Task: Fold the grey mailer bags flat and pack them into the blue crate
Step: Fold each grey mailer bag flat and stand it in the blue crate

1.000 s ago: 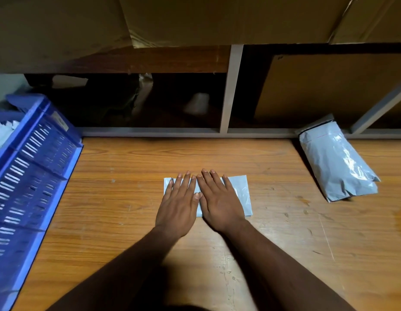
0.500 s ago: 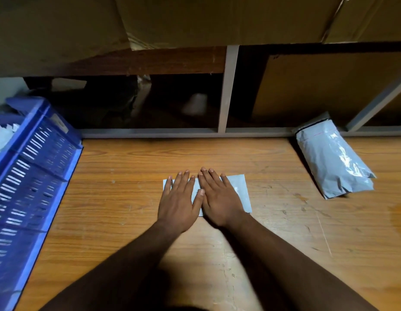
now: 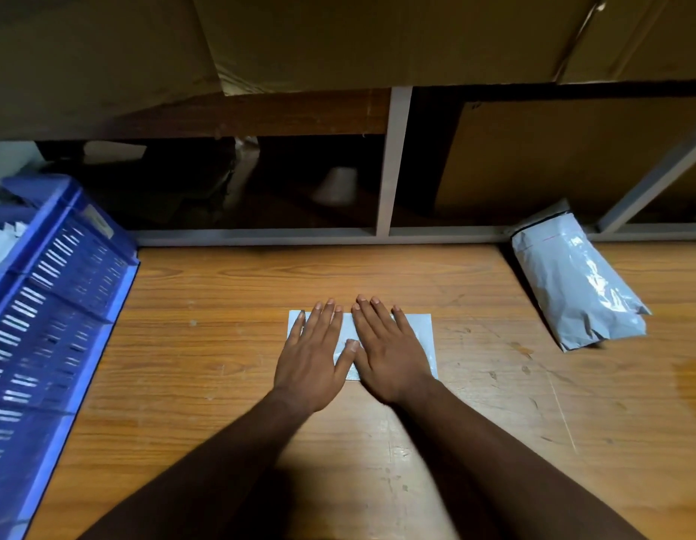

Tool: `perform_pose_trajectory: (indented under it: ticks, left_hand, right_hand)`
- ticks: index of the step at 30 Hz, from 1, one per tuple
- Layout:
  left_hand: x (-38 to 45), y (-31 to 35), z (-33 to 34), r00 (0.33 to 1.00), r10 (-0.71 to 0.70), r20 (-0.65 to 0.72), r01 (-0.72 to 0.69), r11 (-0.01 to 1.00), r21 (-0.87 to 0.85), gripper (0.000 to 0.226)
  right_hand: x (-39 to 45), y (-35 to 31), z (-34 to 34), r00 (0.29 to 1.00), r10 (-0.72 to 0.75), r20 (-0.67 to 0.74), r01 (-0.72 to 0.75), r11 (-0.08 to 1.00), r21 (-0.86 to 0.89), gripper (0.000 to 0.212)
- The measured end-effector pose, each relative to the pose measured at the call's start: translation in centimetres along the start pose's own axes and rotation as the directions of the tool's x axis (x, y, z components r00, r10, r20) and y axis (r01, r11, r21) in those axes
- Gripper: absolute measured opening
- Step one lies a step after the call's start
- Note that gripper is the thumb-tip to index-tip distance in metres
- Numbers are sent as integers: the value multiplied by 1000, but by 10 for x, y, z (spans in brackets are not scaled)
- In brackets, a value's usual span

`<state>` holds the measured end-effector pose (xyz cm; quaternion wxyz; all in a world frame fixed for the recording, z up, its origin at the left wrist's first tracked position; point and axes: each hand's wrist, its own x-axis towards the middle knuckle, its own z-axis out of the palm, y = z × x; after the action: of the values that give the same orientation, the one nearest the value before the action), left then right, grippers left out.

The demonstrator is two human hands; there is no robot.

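Observation:
A folded grey mailer bag (image 3: 422,337) lies flat on the wooden table, a small rectangle near the middle. My left hand (image 3: 311,356) and my right hand (image 3: 389,352) press down on it side by side with straight fingers, covering most of it. A stack of unfolded grey mailer bags (image 3: 576,290) lies at the back right of the table. The blue crate (image 3: 54,317) stands at the left edge, its slotted wall facing me, with some white bags visible inside at the top left.
The wooden table (image 3: 221,383) ends at a grey metal frame (image 3: 393,161) along the back. Cardboard sheets (image 3: 377,37) hang above and behind the frame. Dark storage space lies beyond the rail.
Both hands stay flat on the folded bag; they have shifted only slightly on it. The view has tilted a little.

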<state>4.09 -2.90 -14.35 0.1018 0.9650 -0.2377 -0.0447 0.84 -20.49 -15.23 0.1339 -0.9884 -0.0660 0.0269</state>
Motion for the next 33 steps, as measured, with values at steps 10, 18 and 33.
perform_pose_trajectory:
  ticks: [10, 18, 33]
  left_hand:
    - [0, -10, 7, 999, -43, -5, 43, 999, 25, 77]
    - [13, 4, -5, 997, 73, -10, -73, 997, 5, 70]
    - [8, -11, 3, 1000, 12, 8, -13, 999, 41, 71]
  right_hand:
    - [-6, 1, -3, 996, 90, 7, -90, 996, 17, 67]
    - [0, -1, -12, 996, 85, 23, -85, 996, 10, 72]
    - [-13, 25, -8, 973, 224, -60, -225, 974, -19, 66]
